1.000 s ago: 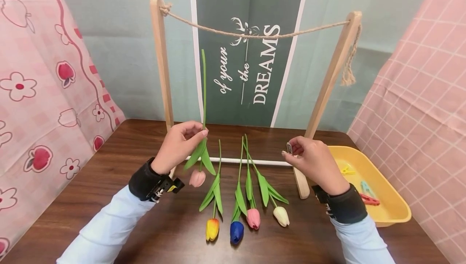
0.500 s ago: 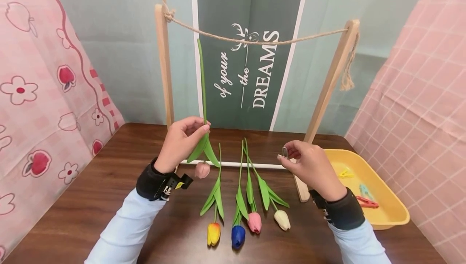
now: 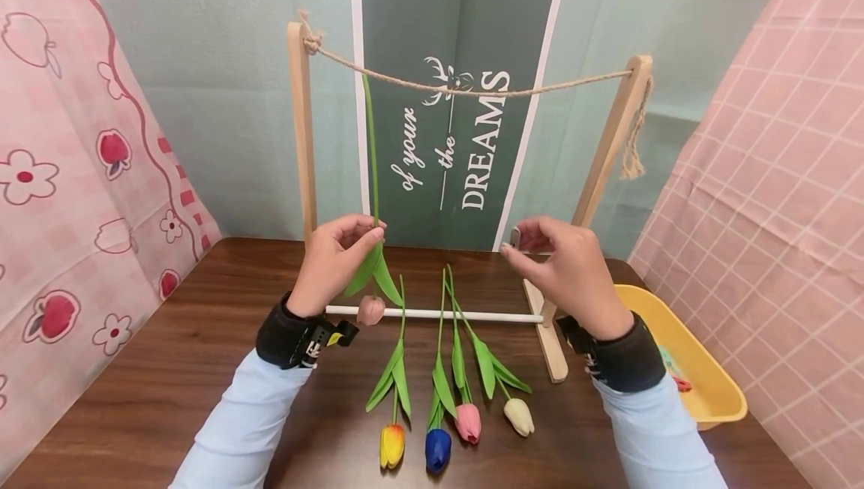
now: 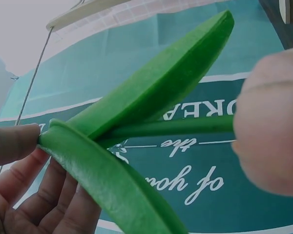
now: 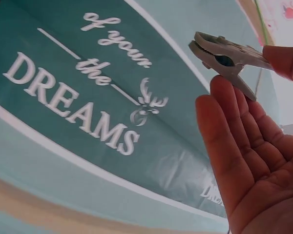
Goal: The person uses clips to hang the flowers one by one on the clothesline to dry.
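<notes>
The right hand (image 3: 567, 268) has gone up, closer to the thin brown twisted rope (image 3: 466, 91), bringing a small grey two-legged clothes peg (image 5: 232, 70). Its fingers pinch the peg. Below the rope, the left hand's (image 3: 340, 256) fingers pinch a pale pink pretend tulip (image 3: 370, 310), bloom down. I think the tulip could slip or swing, because just fingertips hold it. The right wrist view shows the peg's nose and legs; the head view shows only a bit.

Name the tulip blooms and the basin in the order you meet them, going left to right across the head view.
Pale pink bloom → yellow-orange bloom → blue bloom → brighter pink bloom → cream bloom → yellow basin.
</notes>
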A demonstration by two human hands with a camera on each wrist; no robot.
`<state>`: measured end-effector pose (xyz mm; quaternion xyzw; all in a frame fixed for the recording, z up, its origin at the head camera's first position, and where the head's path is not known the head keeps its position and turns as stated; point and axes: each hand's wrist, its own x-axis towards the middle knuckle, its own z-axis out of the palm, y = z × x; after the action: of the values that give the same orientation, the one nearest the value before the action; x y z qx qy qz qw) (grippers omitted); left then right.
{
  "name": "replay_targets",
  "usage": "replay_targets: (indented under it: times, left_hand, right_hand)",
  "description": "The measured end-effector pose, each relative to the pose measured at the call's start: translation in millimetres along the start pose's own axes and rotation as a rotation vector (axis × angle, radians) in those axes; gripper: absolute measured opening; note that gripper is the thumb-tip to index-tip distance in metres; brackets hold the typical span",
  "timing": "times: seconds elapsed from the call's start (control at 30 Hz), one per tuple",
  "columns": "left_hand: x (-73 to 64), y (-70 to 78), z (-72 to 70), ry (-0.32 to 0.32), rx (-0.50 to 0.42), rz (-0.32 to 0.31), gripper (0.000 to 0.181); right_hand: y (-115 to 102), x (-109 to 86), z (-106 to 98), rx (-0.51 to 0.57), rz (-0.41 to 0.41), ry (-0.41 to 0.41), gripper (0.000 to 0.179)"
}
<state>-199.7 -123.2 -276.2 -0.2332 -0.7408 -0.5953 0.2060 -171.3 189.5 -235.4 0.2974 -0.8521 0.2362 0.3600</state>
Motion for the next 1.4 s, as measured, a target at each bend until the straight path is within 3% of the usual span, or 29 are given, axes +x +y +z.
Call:
replay_targets:
  times: [0.23,0.47,0.7,0.9,1.2,1.4]
  left_hand:
    - [5.4,-3.3,-2.3,0.016,-0.008,0.008,0.020]
    - [6.7,-3.7,-5.3,0.023,-0.006,0.013,0.020]
    - [10.2,-3.1,-9.9,0.042,-0.033,0.016,0.020]
    - [9.9,-6.8,-11.1,0.036,-0.049,0.007,0.021]
    - [7.3,-5.3,-11.2,0.054,-0.029,0.000,0.021]
    - [2.4,23.1,-9.2,0.047,-0.013,0.007,0.020]
  right_hand:
    - [-15,43.5,-9,0.091,-0.062,0.077,0.025]
    - [-35,80.0,-16,0.211,-0.074,0.138,0.022]
    - [-51,108.8,-18,0.308,-0.048,0.188,0.020]
    - [-56,127.1,-11,0.378,-0.101,0.221,0.019]
    - [-73,152.9,-6,0.496,0.040,0.216,0.017]
    - [-80,174.2,-2,0.586,0.093,0.207,0.013]
